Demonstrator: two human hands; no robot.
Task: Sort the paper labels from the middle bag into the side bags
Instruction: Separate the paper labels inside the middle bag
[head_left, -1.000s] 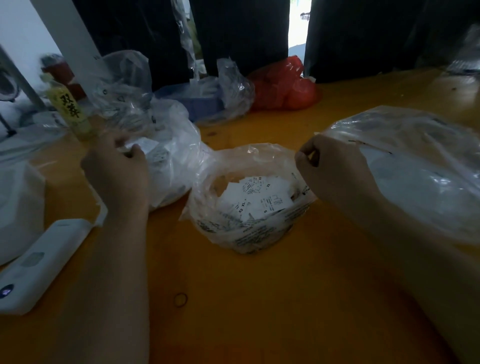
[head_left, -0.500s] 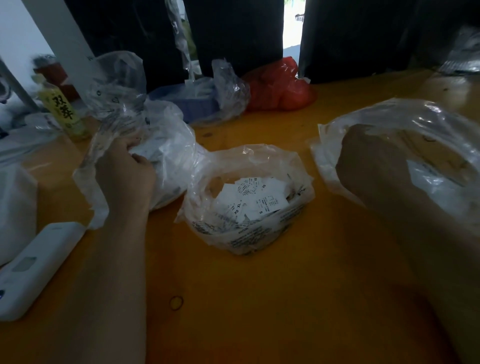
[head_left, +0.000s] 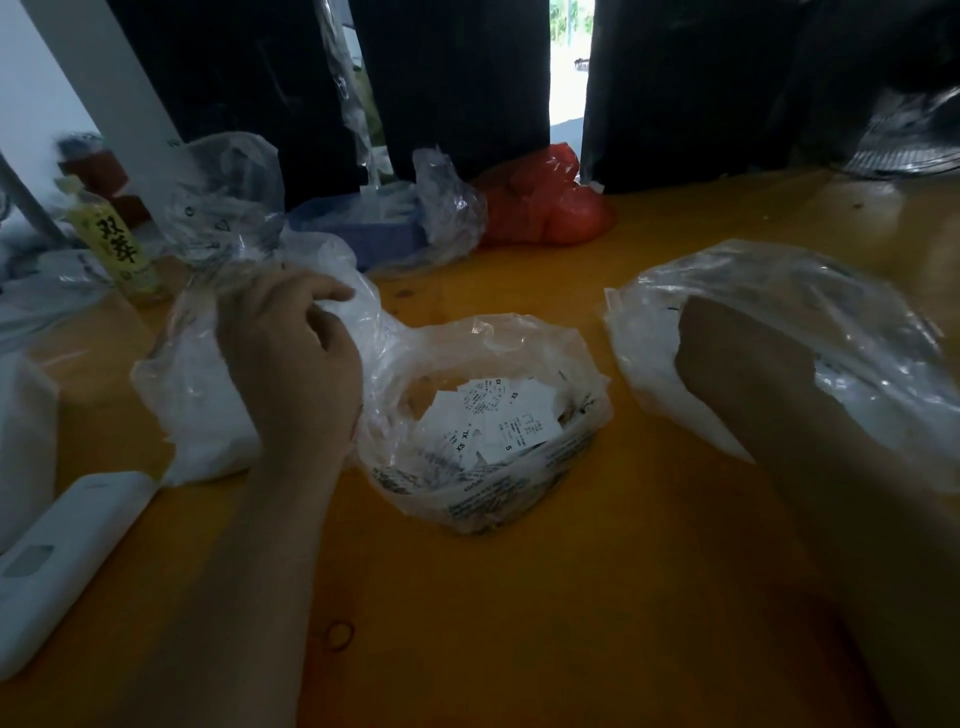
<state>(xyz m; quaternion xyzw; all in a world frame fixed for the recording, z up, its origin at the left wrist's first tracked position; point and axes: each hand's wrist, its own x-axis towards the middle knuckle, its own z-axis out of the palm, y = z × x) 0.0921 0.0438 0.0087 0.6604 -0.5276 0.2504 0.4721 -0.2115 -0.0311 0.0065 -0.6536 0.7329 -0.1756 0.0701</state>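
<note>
The middle bag (head_left: 519, 499), clear plastic with black print, stands open on the orange table with several white paper labels (head_left: 493, 421) inside. My left hand (head_left: 291, 353) lies over the mouth of the clear left bag (head_left: 197, 405), fingers loosely bent and apart, with nothing seen in them. My right hand (head_left: 737, 353) is pushed inside the clear right bag (head_left: 831, 291). It shows only as a dark shape through the plastic, and its fingers are hidden. Both side bags hold a white heap.
A white flat device (head_left: 57, 566) lies at the near left edge, with a white bundle (head_left: 21, 441) behind it. A green bottle (head_left: 117, 244), a blue-filled bag (head_left: 374, 223) and a red bag (head_left: 540, 208) stand along the back. A rubber band (head_left: 340, 634) lies on the table (head_left: 597, 597).
My right hand has gone from the middle bag's rim into the right bag. My left hand has let go of the left bag's edge and shifted right over its mouth.
</note>
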